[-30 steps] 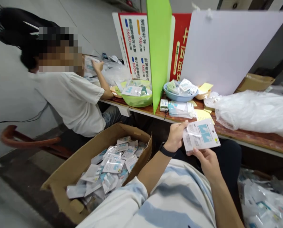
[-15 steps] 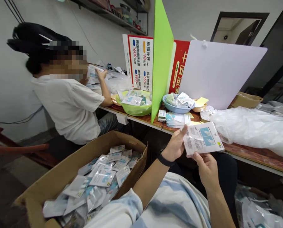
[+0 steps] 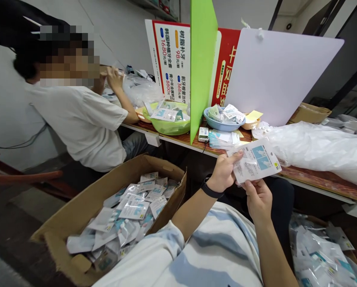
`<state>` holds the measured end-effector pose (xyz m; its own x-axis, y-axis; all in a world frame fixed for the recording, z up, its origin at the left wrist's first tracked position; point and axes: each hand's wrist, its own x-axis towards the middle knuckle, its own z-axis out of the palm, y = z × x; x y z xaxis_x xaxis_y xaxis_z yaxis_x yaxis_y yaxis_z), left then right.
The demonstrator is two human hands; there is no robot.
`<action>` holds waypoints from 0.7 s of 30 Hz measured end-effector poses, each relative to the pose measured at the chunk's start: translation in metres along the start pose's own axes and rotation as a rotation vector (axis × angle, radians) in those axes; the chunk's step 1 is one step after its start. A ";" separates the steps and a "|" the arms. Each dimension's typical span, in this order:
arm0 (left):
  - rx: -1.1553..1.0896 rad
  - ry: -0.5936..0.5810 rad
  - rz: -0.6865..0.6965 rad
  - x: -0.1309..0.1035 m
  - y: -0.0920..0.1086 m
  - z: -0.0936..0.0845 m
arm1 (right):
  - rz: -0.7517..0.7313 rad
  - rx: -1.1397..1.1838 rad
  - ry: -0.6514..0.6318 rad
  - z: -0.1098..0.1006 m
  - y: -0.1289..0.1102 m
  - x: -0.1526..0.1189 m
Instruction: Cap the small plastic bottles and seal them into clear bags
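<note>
Between my two hands is a flat white package (image 3: pixel 254 160) with printed text, two blue pictures and a hang hole. My left hand (image 3: pixel 224 172), with a black band at the wrist, grips its left end, thumb lying over the printed face. Thumb and fingers of my right hand (image 3: pixel 258 199) pinch the lower edge. Beyond the package, on the table, lies a stack of printed cards (image 3: pixel 221 139). A blue bowl (image 3: pixel 224 124) of similar packages stands just behind that stack.
A large cardboard box (image 3: pixel 61 223) of packages is at my left, and more packages (image 3: pixel 322 251) lie low on the right. A green divider (image 3: pixel 202 71) stands on the table (image 3: pixel 312 181). Plastic sheeting (image 3: pixel 318 149) covers its right side. A co-worker (image 3: pixel 79 119) sits at left.
The view has tilted down. My left thumb has moved further over the package's face, and both hands still hold it. The co-worker's hand has moved up toward the face.
</note>
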<state>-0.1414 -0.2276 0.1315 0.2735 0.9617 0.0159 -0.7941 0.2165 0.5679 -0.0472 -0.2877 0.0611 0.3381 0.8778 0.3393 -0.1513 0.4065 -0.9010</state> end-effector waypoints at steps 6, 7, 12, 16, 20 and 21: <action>-0.009 0.021 -0.041 0.005 0.002 0.003 | -0.010 -0.043 -0.034 -0.002 -0.008 0.003; -0.014 0.029 -0.051 0.005 0.002 0.004 | 0.003 -0.056 -0.050 -0.003 -0.009 0.004; -0.014 0.071 -0.074 0.007 -0.001 0.005 | 0.039 -0.058 -0.085 -0.007 -0.012 0.005; -0.012 0.073 -0.053 0.006 -0.003 0.005 | 0.032 -0.083 -0.056 -0.011 -0.018 -0.005; 0.015 0.044 -0.009 0.003 -0.005 0.004 | -0.267 -0.527 0.139 -0.020 -0.038 -0.006; 0.035 0.029 0.003 0.002 -0.006 0.004 | -0.435 -0.674 0.174 -0.022 -0.044 -0.002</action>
<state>-0.1340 -0.2273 0.1312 0.2551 0.9669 -0.0059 -0.7754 0.2082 0.5962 -0.0203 -0.3132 0.0942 0.3854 0.6021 0.6992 0.5983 0.4139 -0.6861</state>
